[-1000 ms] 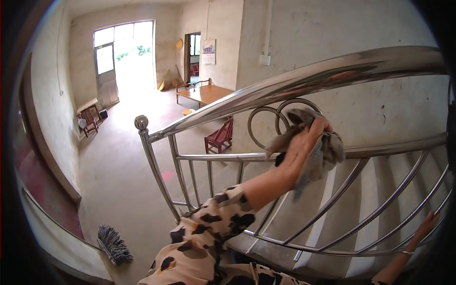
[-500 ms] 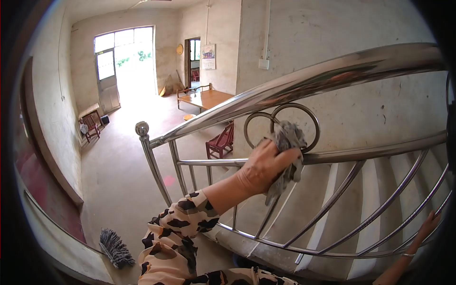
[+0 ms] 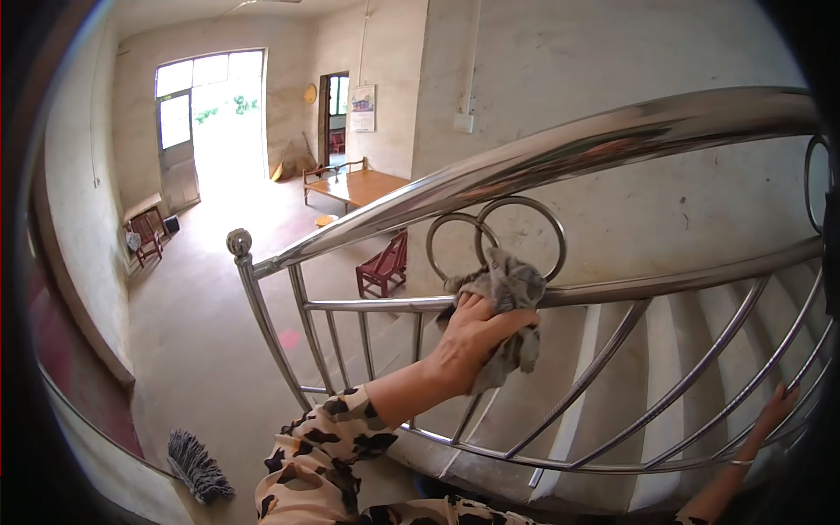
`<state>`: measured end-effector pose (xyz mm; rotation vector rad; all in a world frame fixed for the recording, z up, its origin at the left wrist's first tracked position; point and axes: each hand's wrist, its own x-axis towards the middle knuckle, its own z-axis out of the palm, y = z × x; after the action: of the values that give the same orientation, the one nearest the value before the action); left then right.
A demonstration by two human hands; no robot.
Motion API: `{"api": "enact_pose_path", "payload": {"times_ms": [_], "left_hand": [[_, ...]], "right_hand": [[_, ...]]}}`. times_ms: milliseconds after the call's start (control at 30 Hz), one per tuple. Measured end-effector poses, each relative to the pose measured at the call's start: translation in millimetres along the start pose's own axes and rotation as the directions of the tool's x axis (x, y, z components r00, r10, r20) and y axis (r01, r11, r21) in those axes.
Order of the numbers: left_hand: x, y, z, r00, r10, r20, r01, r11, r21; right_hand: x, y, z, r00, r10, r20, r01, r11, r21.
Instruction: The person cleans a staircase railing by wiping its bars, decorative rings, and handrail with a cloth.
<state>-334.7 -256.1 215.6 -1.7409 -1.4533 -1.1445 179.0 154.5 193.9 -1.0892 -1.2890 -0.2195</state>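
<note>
My left hand grips a crumpled grey cloth and presses it on the middle rail of a shiny metal stair railing. The cloth lies just below two metal rings and partly hangs over the rail. Above them curves the thick handrail. At the far right, lower down, my right hand is wrapped round a thin slanting bar of the same railing; some of its fingers are hidden.
Stone steps run behind the bars. A round-topped end post stands at the left. Beyond are a red chair, a low wooden bed-like table and an open doorway. A grey mop head lies on the floor at lower left.
My left hand with the cloth has moved left and down, from the right-hand ring to the middle rail. The view has shifted slightly. My right hand stays on the bar.
</note>
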Motion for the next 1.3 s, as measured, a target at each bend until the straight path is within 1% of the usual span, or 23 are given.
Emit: {"api": "enact_pose_path", "payload": {"times_ms": [67, 100, 233, 267, 300, 333, 367, 400, 433, 500, 533, 600, 633, 767, 833, 867, 900, 967, 1033, 1133, 1167, 1200, 1300], "left_hand": [[7, 5, -4, 0.996, 0.016, -0.092, -0.034, 0.980, -0.197], [14, 8, -7, 0.993, -0.077, -0.085, 0.053, 0.966, -0.253], [56, 1, -12, 0.965, -0.039, -0.258, -0.006, 0.985, -0.174], [61, 2, 6, 0.938, -0.300, -0.173, 0.159, 0.816, -0.555], [63, 1, 16, 0.868, -0.496, 0.006, 0.283, 0.484, -0.828], [56, 1, 19, 0.868, -0.497, 0.004, 0.282, 0.486, -0.827], [47, 3, 23, 0.955, -0.285, -0.088, 0.192, 0.814, -0.549], [39, 5, 26, 0.996, -0.040, -0.081, 0.025, 0.983, -0.179], [30, 8, 26, 0.996, -0.039, -0.078, 0.024, 0.983, -0.180], [10, 13, 22, 0.988, 0.086, 0.124, -0.103, 0.985, 0.136], [1, 9, 17, 0.988, 0.088, 0.126, -0.105, 0.986, 0.133], [-8, -1, 2, 0.993, 0.065, 0.099, -0.048, 0.986, -0.162], [-1, -4, -7, 0.995, 0.092, -0.024, -0.095, 0.983, -0.160], [33, -10, -30, 0.994, 0.022, -0.110, -0.031, 0.996, -0.086], [57, -3, -33, 0.977, -0.210, -0.034, 0.210, 0.977, -0.023], [58, -9, -18, 0.976, -0.213, -0.040, 0.212, 0.977, -0.019], [60, -18, 0, 0.970, -0.229, -0.079, 0.204, 0.948, -0.245], [51, -17, 32, 0.955, -0.274, -0.114, 0.196, 0.870, -0.452], [46, 10, 40, 0.974, -0.145, -0.176, 0.134, 0.988, -0.074], [30, 10, 33, 0.990, -0.083, -0.114, 0.075, 0.994, -0.074], [22, 14, 23, 0.982, -0.181, 0.060, 0.182, 0.983, -0.024], [13, 11, 16, 0.981, -0.183, 0.060, 0.184, 0.983, -0.019], [0, -10, -7, 0.992, 0.114, -0.053, -0.118, 0.990, -0.083]], "right_hand": [[-4, 3, 4, 0.995, -0.067, -0.070, 0.073, 0.994, 0.086], [-3, 5, 2, 0.998, -0.027, -0.050, 0.031, 0.997, 0.072], [-2, 1, -1, 0.999, -0.035, -0.036, 0.036, 0.999, 0.013], [-4, 0, 0, 0.998, -0.055, -0.038, 0.055, 0.998, -0.005], [-4, -1, 0, 0.998, -0.055, -0.038, 0.055, 0.998, -0.003], [-5, 0, 1, 0.999, -0.037, -0.024, 0.038, 0.999, 0.031], [-5, 0, 1, 1.000, -0.019, -0.009, 0.020, 0.998, 0.063], [-6, -4, 1, 1.000, -0.018, -0.010, 0.018, 0.998, 0.065], [-7, -8, -1, 1.000, -0.017, 0.001, 0.017, 0.997, 0.074], [-9, -5, -3, 1.000, -0.016, 0.017, 0.015, 0.997, 0.074], [-6, 0, -2, 0.999, -0.013, 0.037, 0.010, 0.996, 0.086], [-6, 0, -4, 0.999, 0.001, 0.046, -0.005, 0.995, 0.097], [-8, -5, -4, 0.999, 0.008, 0.045, -0.013, 0.996, 0.092], [-5, 0, 3, 0.999, -0.033, -0.028, 0.034, 0.998, 0.048], [-2, 7, 4, 0.996, -0.067, -0.055, 0.070, 0.997, 0.046], [-2, 7, 6, 0.993, -0.089, -0.083, 0.093, 0.995, 0.045], [0, 12, 9, 0.993, -0.092, -0.080, 0.096, 0.994, 0.056], [4, 21, 8, 0.999, -0.022, -0.026, 0.021, 1.000, -0.022], [2, 15, 7, 0.999, -0.030, -0.035, 0.029, 0.999, -0.035], [3, 9, 5, 0.999, 0.013, -0.033, -0.013, 1.000, 0.004], [6, 18, 6, 1.000, 0.001, -0.023, -0.001, 1.000, -0.001], [6, 22, 8, 1.000, -0.006, -0.014, 0.006, 1.000, -0.001], [5, 25, 10, 1.000, 0.023, -0.016, -0.023, 0.999, -0.022]]}}
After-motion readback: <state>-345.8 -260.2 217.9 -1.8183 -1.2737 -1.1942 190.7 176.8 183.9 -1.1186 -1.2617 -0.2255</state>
